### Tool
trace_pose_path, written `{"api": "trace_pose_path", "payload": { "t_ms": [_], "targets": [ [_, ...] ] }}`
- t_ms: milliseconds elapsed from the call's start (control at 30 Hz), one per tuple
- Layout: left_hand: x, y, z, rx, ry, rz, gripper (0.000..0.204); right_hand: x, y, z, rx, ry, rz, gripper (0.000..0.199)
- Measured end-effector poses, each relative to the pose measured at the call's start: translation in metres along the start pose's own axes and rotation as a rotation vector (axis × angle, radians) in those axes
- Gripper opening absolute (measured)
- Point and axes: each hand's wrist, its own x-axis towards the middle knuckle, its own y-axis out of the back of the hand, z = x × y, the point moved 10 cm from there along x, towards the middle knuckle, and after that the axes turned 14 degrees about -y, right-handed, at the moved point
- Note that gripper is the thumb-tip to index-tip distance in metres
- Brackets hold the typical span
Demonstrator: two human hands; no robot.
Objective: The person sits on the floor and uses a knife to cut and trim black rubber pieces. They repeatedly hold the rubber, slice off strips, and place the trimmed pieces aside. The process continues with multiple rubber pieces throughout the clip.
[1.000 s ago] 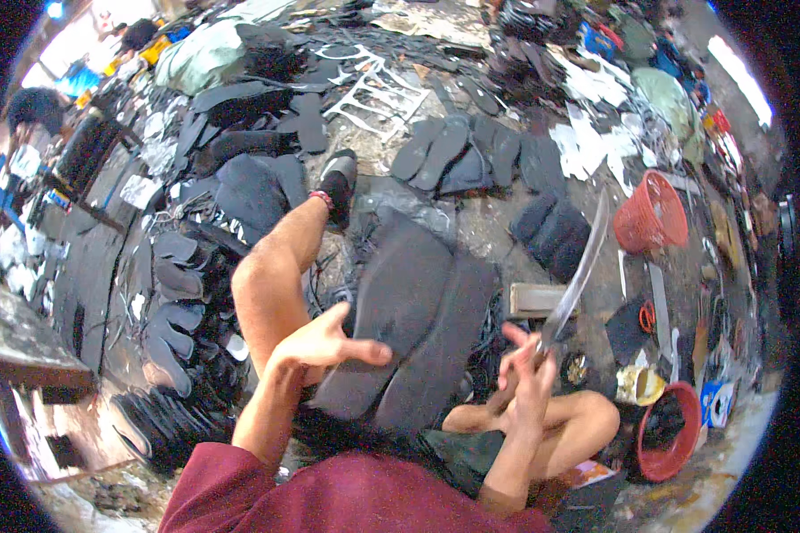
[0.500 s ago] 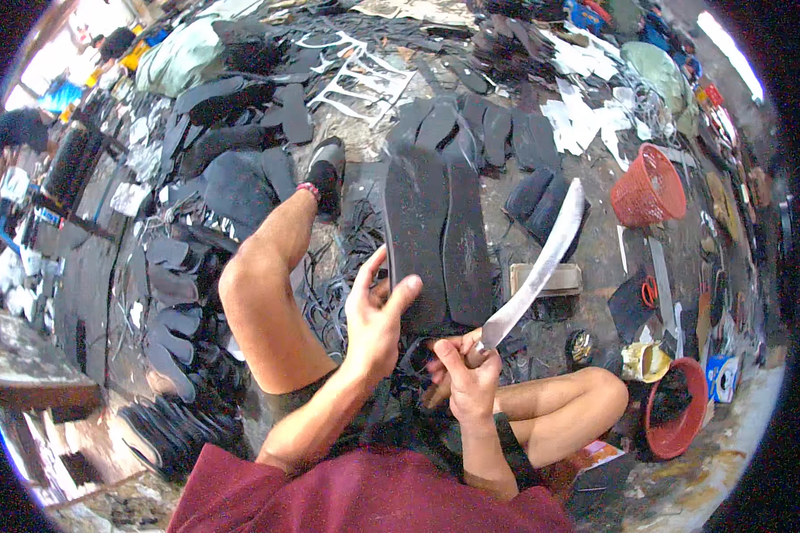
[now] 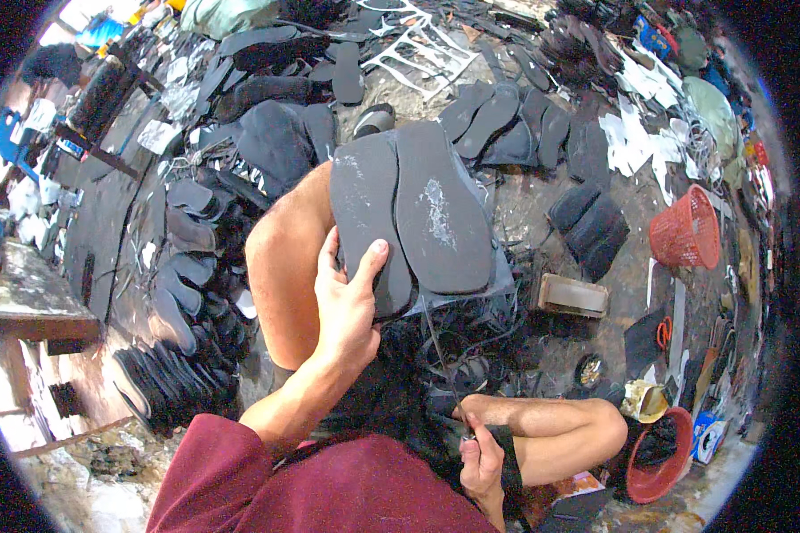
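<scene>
The left hand (image 3: 347, 306) pinches the dark grey foot-shaped rubber sole sheet (image 3: 409, 218), steadying it on the knee; the right hand (image 3: 482, 457) (lower, near the lap) grips a thin blade (image 3: 442, 364), fingers closed.

dirt floor (image 3: 542, 222) strewn with dark scraps, wooden bench (image 3: 27, 306) at left.

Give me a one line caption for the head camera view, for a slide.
Seated on a cluttered workshop floor, a person's left hand holds two dark sole blanks while the right hand grips a thin blade.
</scene>
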Motion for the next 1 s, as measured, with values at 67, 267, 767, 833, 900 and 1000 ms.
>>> {"api": "trace_pose_path", "payload": {
  "t_ms": [67,267,767,833,900,1000],
  "targets": [
    [-0.004,0.001,0.003,0.015,0.007,-0.009,0.081,0.002,0.0,-0.001,0.004,-0.016,-0.014,0.036],
    [-0.011,0.012,0.004,0.07,-0.048,-0.042,0.08,0.033,-0.021,-0.023,-0.051,-0.048,-0.051,0.035],
    [-0.014,0.028,0.002,0.061,-0.041,-0.054,0.069,0.171,-0.117,-0.089,-0.317,0.396,0.202,0.044],
    [-0.016,0.027,0.003,0.054,-0.04,-0.048,0.069,0.173,-0.132,-0.094,-0.552,0.567,0.344,0.05],
    [-0.019,0.016,0.003,0.026,-0.045,-0.068,0.068,0.194,-0.161,-0.039,-0.834,0.713,0.502,0.055],
    [-0.02,0.007,-0.004,-0.042,0.019,-0.075,0.068,0.225,-0.163,0.001,-0.955,0.68,0.594,0.059]
  ]
}}
